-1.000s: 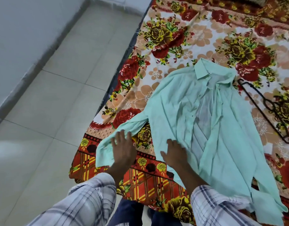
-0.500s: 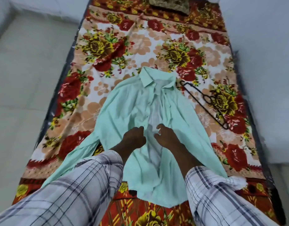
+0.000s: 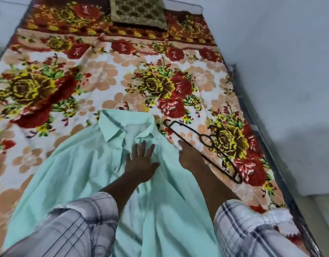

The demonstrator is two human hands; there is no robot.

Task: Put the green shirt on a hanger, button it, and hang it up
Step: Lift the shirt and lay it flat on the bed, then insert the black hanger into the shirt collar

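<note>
Pressing your left hand flat, fingers spread, under the collar holds the green shirt smooth on the blanket; your right hand lies at its shoulder beside the hanger, grip unclear.

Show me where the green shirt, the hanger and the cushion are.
green shirt (image 3: 82, 164), head view, front panel.
hanger (image 3: 200, 140), head view, its middle ring.
cushion (image 3: 139, 13), head view, patterned top face.

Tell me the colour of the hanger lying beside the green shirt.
Black. The hanger shows best in the head view, against the floral blanket.
</note>
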